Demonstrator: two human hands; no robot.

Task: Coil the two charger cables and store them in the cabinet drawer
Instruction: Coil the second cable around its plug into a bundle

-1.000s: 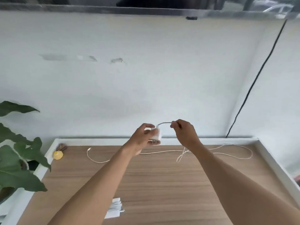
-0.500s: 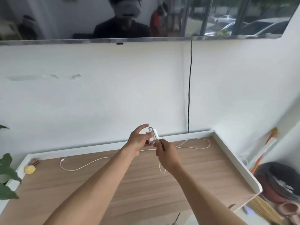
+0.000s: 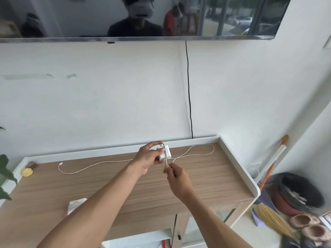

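While only 1 view is given, the head camera, the state of the work can be read from it fairly well. A white charger block (image 3: 165,152) is gripped in the left hand (image 3: 150,157), held above the back of the wooden cabinet top (image 3: 206,178). A short turn of cable is seen passing over the block and down its front face. That strand is pinched between the fingertips of the right hand (image 3: 176,177), which is closed narrowly just below the block. The remainder of the pale charger cable (image 3: 100,164) is left lying slack on the cabinet top: 1 loop is spread toward the right rear corner, and a long run is trailed to the left, ending in a small plug near a yellow object (image 3: 27,172).

The coiling is judged to be barely begun, with about 1 wrap made and most of the length yet to be wound. A 2nd cable cannot be identified with certainty; only 1 is clearly made out. No drawer is seen open, and nothing has been stored. A thin black wire (image 3: 189,97) is fixed to the wall behind and is not part of the task.
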